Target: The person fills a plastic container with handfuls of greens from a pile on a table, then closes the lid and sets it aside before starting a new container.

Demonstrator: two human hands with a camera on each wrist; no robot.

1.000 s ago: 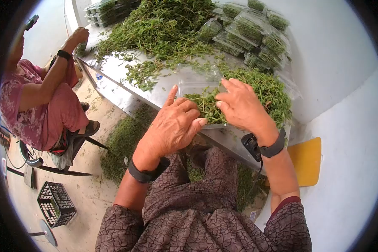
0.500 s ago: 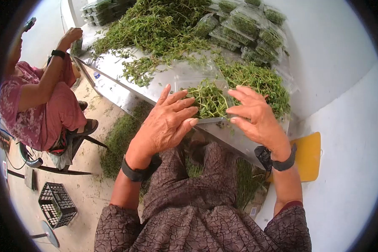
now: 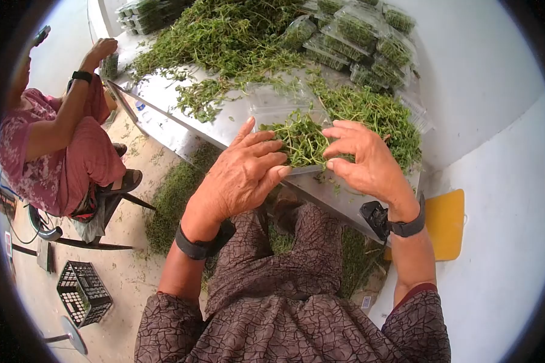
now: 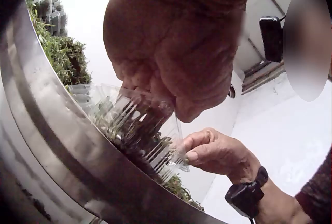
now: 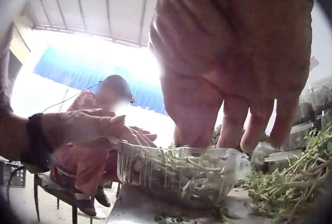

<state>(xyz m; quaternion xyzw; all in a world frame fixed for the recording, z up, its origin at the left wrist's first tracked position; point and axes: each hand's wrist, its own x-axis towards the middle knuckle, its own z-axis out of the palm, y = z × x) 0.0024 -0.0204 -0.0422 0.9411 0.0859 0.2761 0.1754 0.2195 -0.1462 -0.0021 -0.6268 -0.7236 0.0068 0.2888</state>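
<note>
A clear plastic box filled with leafy green stems sits near the table's front edge, its clear lid folded back behind it. On the box's left side rests my left hand, fingers extended over the rim and thumb pointing along the front. My right hand is at the right end, fingers loosely bent and fingertips right at the rim and the stems. In the right wrist view, that hand's fingers reach down at the box's rim. The left wrist view has the left hand's fingertips partly hidden behind the plastic.
Loose greens lie right of the box, and a large heap covers the back of the table. Filled boxes are stacked at the back right. Another person sits at the left. A black crate stands on the floor.
My right hand has drawn back from the stems to the box's right rim. The left hand has shifted slightly left. The stems now show more fully between both hands.
</note>
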